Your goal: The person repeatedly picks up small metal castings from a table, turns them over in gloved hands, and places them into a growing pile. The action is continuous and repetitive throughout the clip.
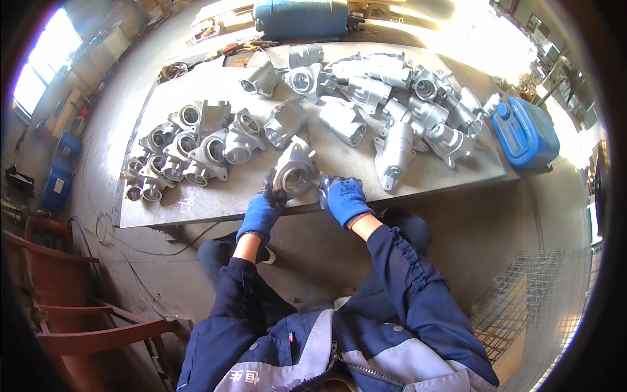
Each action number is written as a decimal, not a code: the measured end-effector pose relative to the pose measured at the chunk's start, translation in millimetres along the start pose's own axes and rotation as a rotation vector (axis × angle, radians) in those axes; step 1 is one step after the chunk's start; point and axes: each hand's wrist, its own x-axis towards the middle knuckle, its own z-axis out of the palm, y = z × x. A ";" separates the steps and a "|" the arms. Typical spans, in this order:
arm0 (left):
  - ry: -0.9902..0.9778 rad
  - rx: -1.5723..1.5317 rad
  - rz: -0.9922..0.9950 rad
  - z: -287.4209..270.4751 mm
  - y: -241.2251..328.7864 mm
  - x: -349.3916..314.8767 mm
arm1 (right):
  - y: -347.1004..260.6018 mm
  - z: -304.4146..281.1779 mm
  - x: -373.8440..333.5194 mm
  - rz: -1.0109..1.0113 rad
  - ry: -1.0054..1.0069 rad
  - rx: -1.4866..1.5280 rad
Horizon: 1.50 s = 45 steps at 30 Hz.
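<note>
A silver metal casting [295,176] with a round stepped bore facing up is held at the near edge of the metal-topped table [222,202]. My left hand [264,208], in a blue glove with dark coated fingers, grips its left side. Gloved the same way, my right hand [345,198] has its fingers curled at the casting's right edge; its fingertips are partly hidden. Just beyond stands another hollow casting [285,123]. To the left, several similar castings [185,142] sit close together with their bores showing.
A jumbled pile of longer cylindrical castings [396,147] covers the table's right side. A blue plastic jerrycan [526,132] stands at its right edge, and a blue drum [300,18] lies beyond the far edge. Red metal frames [98,336] are at lower left, wire mesh [522,300] at lower right.
</note>
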 end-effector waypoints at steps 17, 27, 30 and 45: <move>-0.169 -0.086 -0.136 4.0 33.7 -21.9 | -54.8 53.8 -23.4 0.297 -0.120 0.007; -0.279 0.007 -0.078 -3.8 39.9 -10.0 | -72.1 -34.6 28.3 0.183 -0.784 0.448; -0.256 0.042 -0.090 -7.9 40.9 -10.0 | -60.9 -63.9 55.5 -0.051 -0.791 0.328; -0.182 -0.012 -0.143 -1.9 43.4 -10.6 | -2.5 41.6 2.7 0.088 -0.151 -0.347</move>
